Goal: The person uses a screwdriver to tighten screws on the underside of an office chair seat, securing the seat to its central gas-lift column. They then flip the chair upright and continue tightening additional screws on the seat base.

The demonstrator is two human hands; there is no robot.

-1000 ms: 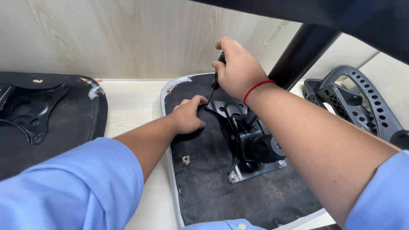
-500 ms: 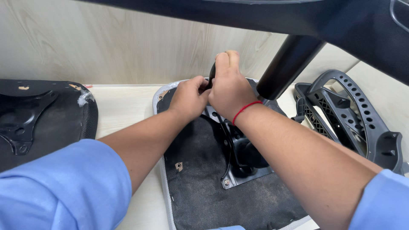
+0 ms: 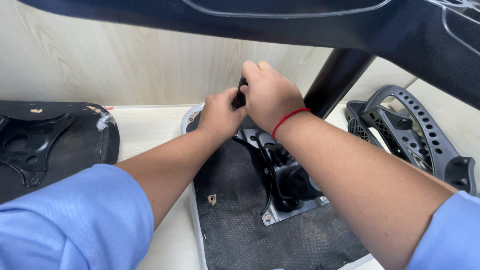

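Two hands close together on a slim black tool handle (image 3: 242,95), the right hand (image 3: 270,95) wrapped over its top and the left hand (image 3: 220,112) pinching beside it, the handle upright above the black metal mechanism plate (image 3: 285,185) bolted to an upturned dark-fabric seat base (image 3: 235,220) on the pale surface (image 3: 145,130).
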